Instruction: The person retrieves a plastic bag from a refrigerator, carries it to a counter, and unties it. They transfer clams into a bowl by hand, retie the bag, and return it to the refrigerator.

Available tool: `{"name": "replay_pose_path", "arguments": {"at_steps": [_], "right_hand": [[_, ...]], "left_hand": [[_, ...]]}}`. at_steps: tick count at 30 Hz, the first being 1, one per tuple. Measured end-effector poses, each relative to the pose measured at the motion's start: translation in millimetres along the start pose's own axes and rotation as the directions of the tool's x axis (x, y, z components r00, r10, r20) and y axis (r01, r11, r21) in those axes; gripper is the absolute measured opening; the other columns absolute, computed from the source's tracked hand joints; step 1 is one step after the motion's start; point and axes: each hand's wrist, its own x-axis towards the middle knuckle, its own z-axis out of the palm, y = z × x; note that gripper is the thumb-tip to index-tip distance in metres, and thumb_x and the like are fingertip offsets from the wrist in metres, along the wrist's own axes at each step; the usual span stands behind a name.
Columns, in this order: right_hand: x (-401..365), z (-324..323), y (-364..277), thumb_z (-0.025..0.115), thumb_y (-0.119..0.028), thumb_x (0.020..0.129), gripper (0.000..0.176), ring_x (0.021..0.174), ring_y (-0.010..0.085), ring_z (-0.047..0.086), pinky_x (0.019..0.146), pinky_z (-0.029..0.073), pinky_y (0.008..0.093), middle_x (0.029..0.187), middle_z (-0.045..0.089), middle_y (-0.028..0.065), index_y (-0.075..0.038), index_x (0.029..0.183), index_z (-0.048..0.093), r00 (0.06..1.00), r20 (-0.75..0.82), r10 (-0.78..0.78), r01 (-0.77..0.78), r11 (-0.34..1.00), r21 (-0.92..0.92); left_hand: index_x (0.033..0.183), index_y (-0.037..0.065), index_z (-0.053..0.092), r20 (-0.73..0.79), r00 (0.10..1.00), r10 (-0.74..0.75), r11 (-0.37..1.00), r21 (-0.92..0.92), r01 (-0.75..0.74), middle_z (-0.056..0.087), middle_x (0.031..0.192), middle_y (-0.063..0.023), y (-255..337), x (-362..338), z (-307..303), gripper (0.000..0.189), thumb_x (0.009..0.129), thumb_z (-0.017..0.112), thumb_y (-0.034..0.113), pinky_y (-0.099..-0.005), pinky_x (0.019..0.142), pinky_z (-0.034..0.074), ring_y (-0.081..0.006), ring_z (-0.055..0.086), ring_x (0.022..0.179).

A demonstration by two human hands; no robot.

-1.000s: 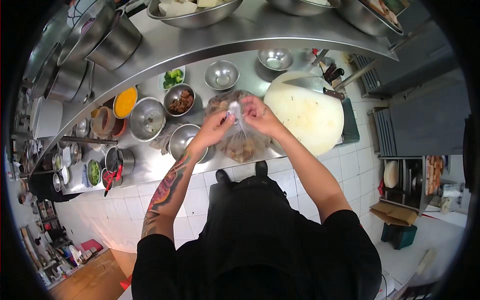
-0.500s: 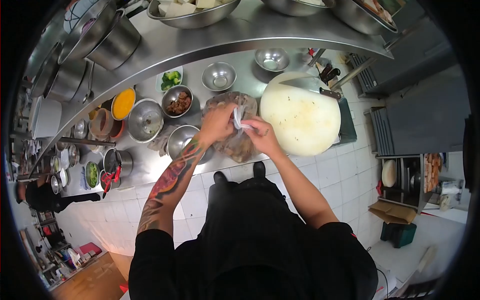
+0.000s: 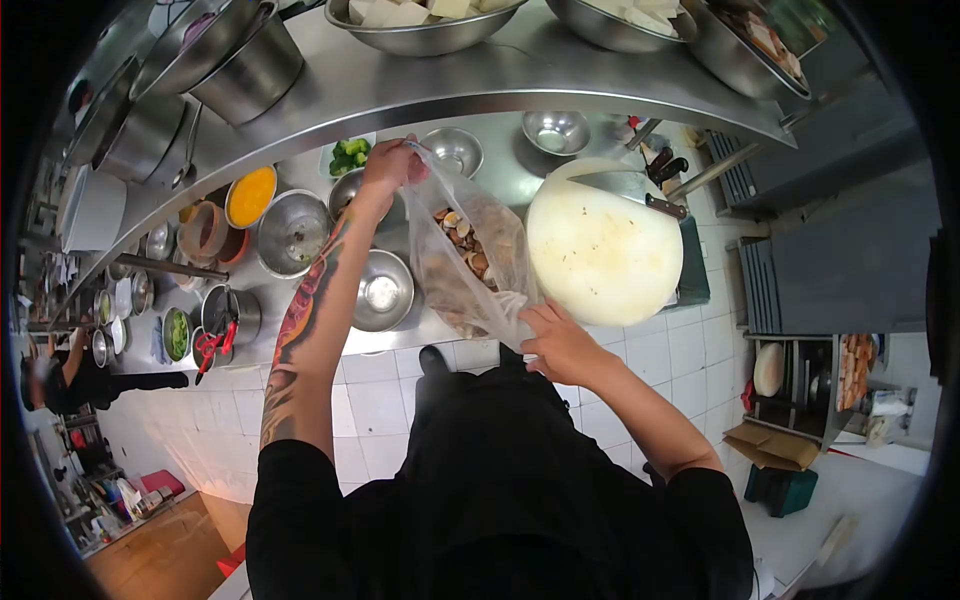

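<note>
A clear plastic bag (image 3: 508, 235) stands on the steel counter with its mouth spread wide. Inside lie brown pieces that look like mushrooms (image 3: 463, 236). My left hand (image 3: 392, 166) grips the far left edge of the bag's mouth, stretched up near the broccoli (image 3: 349, 156). At the near right edge, my right hand (image 3: 560, 345) has its fingers closed on the bunched plastic. Left of the bag sits an empty steel bowl (image 3: 381, 291). A bowl (image 3: 345, 190) behind my left forearm is partly hidden.
A round white cutting board (image 3: 605, 250) with a cleaver (image 3: 622, 187) lies to the right. Steel bowls (image 3: 456, 152) stand behind the bag. A raised steel shelf (image 3: 420, 85) crosses overhead. Red-handled scissors (image 3: 213, 345) rest at a pot on the left. Another person (image 3: 90, 385) stands far left.
The bag's gathered, twisted top has been opened out. My left hand moved up and left with one edge, my right hand down and right with the other, exposing the brown pieces.
</note>
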Motion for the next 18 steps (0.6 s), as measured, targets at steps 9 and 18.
{"name": "replay_pose_path", "arguments": {"at_steps": [9, 18], "right_hand": [[158.6, 46.9, 28.9, 0.069, -0.005, 0.089, 0.029, 0.103, 0.0372, 0.066, 0.088, 0.054, 0.0438, 0.110, 0.067, 0.0186, 0.001, 0.117, 0.063, 0.804, -0.200, 0.560, -0.298, 0.671, 0.679], [165.3, 58.3, 67.4, 0.082, -0.016, 0.078, 0.071, 0.131, 0.0446, 0.046, 0.111, 0.038, 0.0512, 0.141, 0.048, 0.0218, -0.003, 0.140, 0.052, 0.772, -0.236, 0.591, -0.528, 0.802, 0.281]], "left_hand": [[0.112, 0.005, 0.069, 0.367, 0.917, -0.153, 0.968, -0.129, 0.213, 0.074, 0.089, -0.0072, 22.7, -29.5, 2.2, 0.018, 0.102, 0.056, 0.014, -0.0203, 0.051, 0.042, -0.0031, 0.055, 0.062], [0.107, 0.002, 0.062, 0.142, 0.473, 0.870, 0.318, 0.572, -0.756, 0.064, 0.103, -0.0141, 34.6, -155.5, 46.7, 0.027, 0.080, 0.064, -0.001, -0.0349, 0.084, 0.050, -0.0274, 0.063, 0.096]]}}
